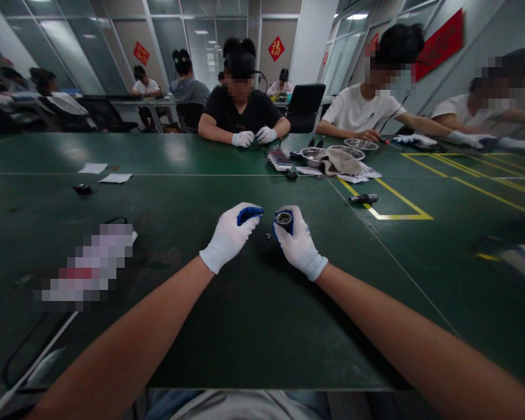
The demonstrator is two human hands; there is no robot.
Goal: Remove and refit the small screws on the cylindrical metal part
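My right hand (298, 242), in a white glove with blue finger pads, is wrapped round a dark cylindrical part (284, 219) whose round metal-rimmed end faces up. To its left is my left hand (234, 233), gloved the same way, its thumb and fingertips pinched together; whatever sits between them is too small to name. A gap separates the two hands. Small metal pieces (268, 236) lie on the green table (254, 326) between and just below them.
A dark metal tool (363, 199) lies by yellow tape at right. Steel bowls (312, 155) and a cloth (341, 163) are further back. A blurred-out object (91, 265) and a cable lie left. A person (240, 111) sits opposite; others sit at right.
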